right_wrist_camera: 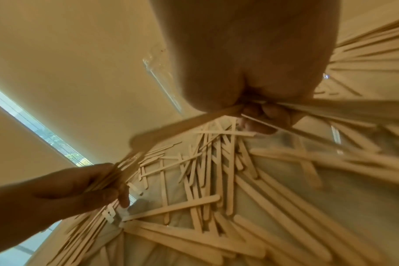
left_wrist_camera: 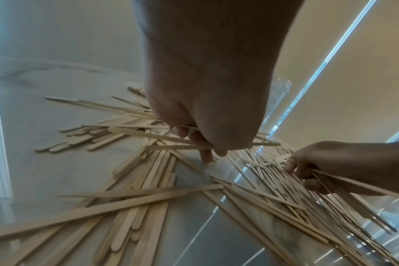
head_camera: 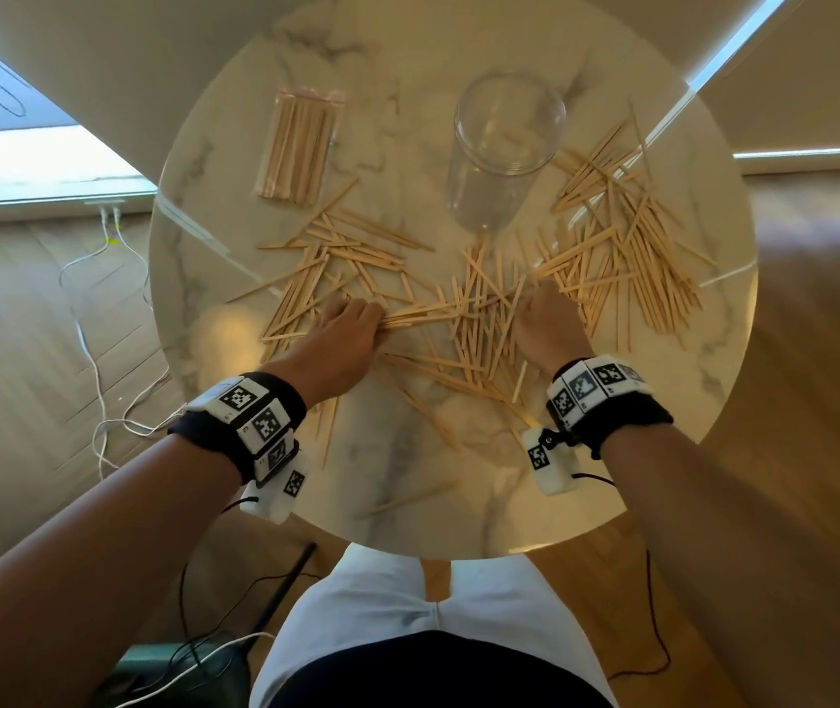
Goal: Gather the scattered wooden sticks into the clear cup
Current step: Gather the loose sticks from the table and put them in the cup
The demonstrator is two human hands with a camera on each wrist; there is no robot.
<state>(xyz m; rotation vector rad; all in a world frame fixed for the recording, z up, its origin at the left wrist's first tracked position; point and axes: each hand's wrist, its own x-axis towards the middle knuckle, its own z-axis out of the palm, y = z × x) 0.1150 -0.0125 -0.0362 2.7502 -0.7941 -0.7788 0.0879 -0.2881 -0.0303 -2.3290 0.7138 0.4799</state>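
Pale wooden sticks lie scattered across the round marble table. The tall clear cup stands upright at the back centre, with no sticks in it. My left hand rests at the left of the central heap, fingers curled round a bundle of sticks. My right hand sits at the heap's right side and pinches several sticks. In the left wrist view my right hand holds thin sticks. In the right wrist view my left hand grips its bundle.
A clear bag of packed sticks lies at the table's back left. Another dense heap of sticks covers the right side. White cables trail over the wooden floor on the left. My legs are near the table's front edge.
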